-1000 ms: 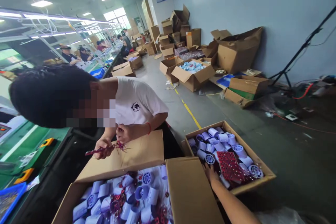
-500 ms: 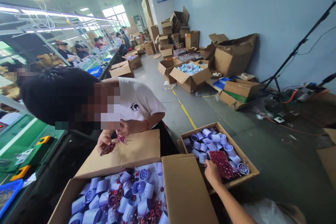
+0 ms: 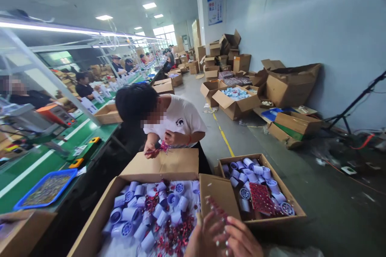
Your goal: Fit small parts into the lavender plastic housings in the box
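A small red circuit board panel (image 3: 216, 207) with white dots is held low in front of me, blurred and partly hidden. My right hand (image 3: 243, 239) pinches it from the right. On the other side my left hand (image 3: 200, 236) is curled around its lower part. Beneath and to the left stands an open carton (image 3: 90, 229) with lilac plastic cups (image 3: 130, 213) and a heap of small red boards with wires (image 3: 173, 236). To the right, a shallower box (image 3: 282, 219) contains more lilac cups and a larger red panel (image 3: 261, 198).
A co-worker in a white shirt (image 3: 188, 118) leans over the carton's far flap, fingering red wired pieces (image 3: 161, 147). At left runs a green workbench (image 3: 99, 150) with a blue tray (image 3: 22, 202). Cartons (image 3: 238, 106) line the wall, and a tripod (image 3: 346, 122) stands at right.
My right hand has come from the right-hand box to the front, now with a red board panel. My left hand has entered the view. The view has swung left.
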Motion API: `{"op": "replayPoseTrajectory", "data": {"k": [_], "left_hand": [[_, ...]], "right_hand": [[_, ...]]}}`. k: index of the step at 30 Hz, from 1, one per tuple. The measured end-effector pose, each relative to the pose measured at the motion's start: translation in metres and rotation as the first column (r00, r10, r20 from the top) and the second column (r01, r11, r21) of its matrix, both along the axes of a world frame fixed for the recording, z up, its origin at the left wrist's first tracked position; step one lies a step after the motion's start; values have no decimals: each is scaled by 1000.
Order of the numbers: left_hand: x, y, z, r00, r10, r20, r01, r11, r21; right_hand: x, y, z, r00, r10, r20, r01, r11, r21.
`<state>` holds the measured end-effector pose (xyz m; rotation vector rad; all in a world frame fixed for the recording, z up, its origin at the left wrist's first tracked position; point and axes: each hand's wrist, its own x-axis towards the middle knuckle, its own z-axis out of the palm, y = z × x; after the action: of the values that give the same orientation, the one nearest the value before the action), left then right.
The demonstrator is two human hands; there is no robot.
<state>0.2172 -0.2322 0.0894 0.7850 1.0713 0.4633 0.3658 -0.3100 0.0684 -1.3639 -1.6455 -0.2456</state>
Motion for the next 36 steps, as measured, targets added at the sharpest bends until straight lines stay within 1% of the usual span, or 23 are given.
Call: {"op": "replayPoseTrajectory", "data": {"k": [1, 2, 3, 4, 5, 6, 7, 8, 9, 11, 12, 13, 14, 15, 17, 19, 21, 23, 25, 28, 32, 34, 36], "left_hand": [[7, 8, 10, 998, 19, 56, -19, 1000, -4], [12, 15, 21, 989, 52, 135, -50, 999, -17], [13, 21, 33, 947, 151, 282, -127, 987, -103], [11, 25, 45, 891, 240, 386, -185, 967, -173], [8, 27, 57, 838, 305, 453, -230, 949, -214], [3, 27, 68, 788, 347, 508, -257, 936, -241], [-3, 26, 78, 749, 360, 557, -267, 932, -244], [-9, 24, 85, 719, 352, 600, -265, 936, -232], [-14, 21, 91, 696, 327, 639, -252, 945, -209], [-22, 14, 96, 675, 259, 691, -217, 965, -149], [-25, 9, 97, 678, 223, 701, -200, 973, -115], [-28, 5, 97, 688, 186, 702, -184, 980, -80], [-31, 2, 96, 701, 153, 697, -173, 984, -42], [-34, -2, 95, 715, 126, 688, -174, 985, 1], [-41, -6, 91, 749, 75, 658, -193, 975, 108], [-51, -9, 88, 788, 30, 616, -215, 949, 228], [-59, -11, 88, 813, -1, 582, -223, 923, 313], [-66, -14, 93, 806, 19, 592, -250, 917, 311], [-70, -16, 99, 773, 81, 629, -298, 922, 248], [-71, -19, 106, 717, 182, 673, -390, 905, 171], [-73, -21, 101, 725, 200, 659, -438, 872, 218], [-76, -21, 96, 717, 230, 658, -475, 852, 220], [-80, -20, 95, 709, 261, 655, -512, 829, 225]], "right_hand": [[-11, -2, 7, 996, 88, 27, -88, 996, 3], [-20, -5, 12, 990, 141, 27, -141, 990, -15], [-27, -8, 17, 988, 155, -6, -155, 987, -41], [-31, -11, 20, 989, 124, -78, -129, 989, -71], [-35, -14, 22, 982, 54, -183, -73, 992, -100], [-40, -16, 23, 950, -28, -310, -11, 992, -124], [-45, -17, 25, 887, -106, -449, 43, 988, -149], [-52, -17, 26, 794, -169, -584, 76, 980, -181], [-60, -15, 29, 685, -209, -698, 74, 973, -218], [-81, -8, 38, 489, -238, -839, -6, 961, -276], [-91, -3, 44, 427, -233, -874, -52, 958, -281], [-100, 1, 51, 393, -220, -893, -87, 958, -274], [-107, 5, 57, 381, -202, -902, -114, 958, -263], [-112, 9, 64, 388, -185, -903, -136, 957, -255], [-117, 13, 74, 430, -159, -889, -182, 949, -257], [-118, 15, 80, 475, -121, -871, -229, 939, -255], [-119, 16, 85, 504, -58, -862, -289, 929, -231], [-123, 16, 88, 516, 11, -856, -352, 915, -200], [-130, 15, 90, 525, 46, -850, -384, 904, -188], [-141, 15, 86, 580, 14, -814, -320, 924, -212], [-152, 17, 73, 708, -55, -705, -160, 958, -236], [-153, 19, 68, 734, -44, -678, -164, 957, -240], [-154, 21, 64, 732, -16, -681, -206, 947, -244]]}}
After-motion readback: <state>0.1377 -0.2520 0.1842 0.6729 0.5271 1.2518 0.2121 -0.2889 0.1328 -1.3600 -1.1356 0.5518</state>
